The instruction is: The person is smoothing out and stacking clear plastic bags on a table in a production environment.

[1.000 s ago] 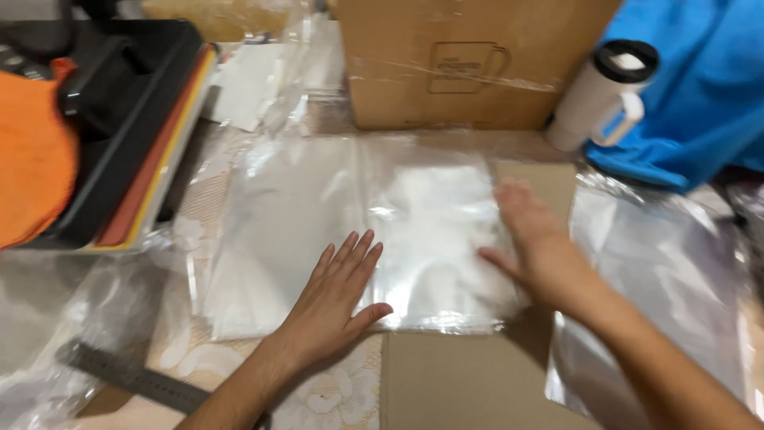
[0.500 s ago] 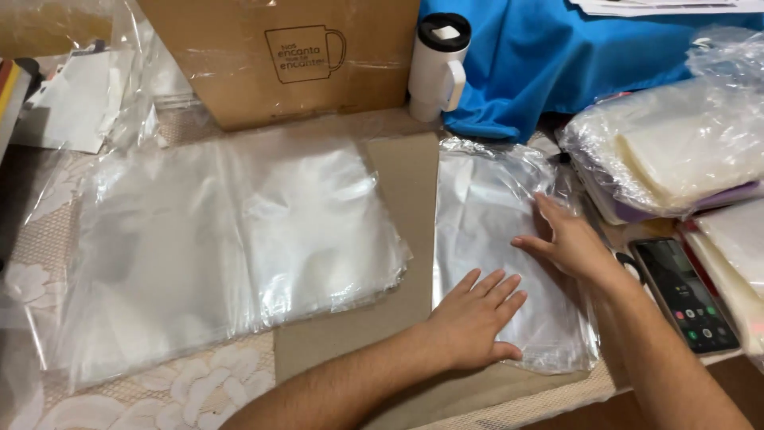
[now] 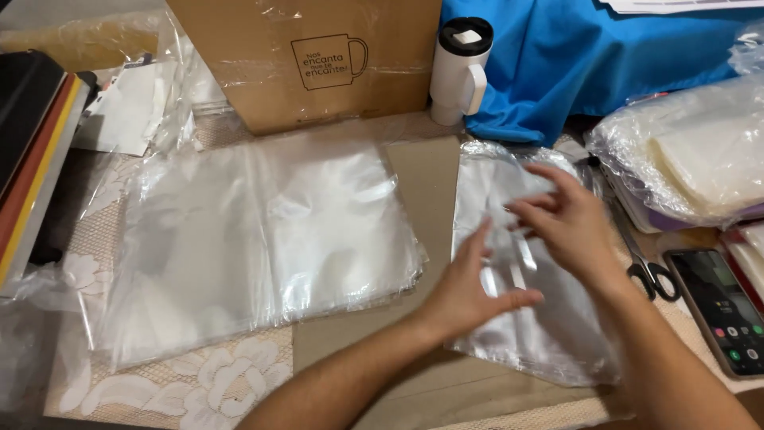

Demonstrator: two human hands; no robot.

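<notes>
My left hand (image 3: 469,287) and my right hand (image 3: 567,227) are both over a small stack of clear plastic bags (image 3: 549,338) on a brown cardboard sheet (image 3: 422,187). My left hand is raised on its edge, fingers together and pointing up, thumb out toward the right. My right hand hovers just above the stack with its fingers spread and blurred. A shiny fold of plastic shows between the two hands. A wider stack of clear plastic bags (image 3: 263,239) lies to the left, apart from both hands.
A cardboard box (image 3: 318,56) and a white tumbler (image 3: 460,72) stand at the back beside blue cloth (image 3: 605,56). Bagged items (image 3: 692,159) are piled at right, with scissors (image 3: 649,275) and a phone (image 3: 716,306) below. Dark flat items (image 3: 32,151) are at far left.
Both hands lay flat on the right stack before. Now they are lifted off it, and my right hand has come in toward my left.
</notes>
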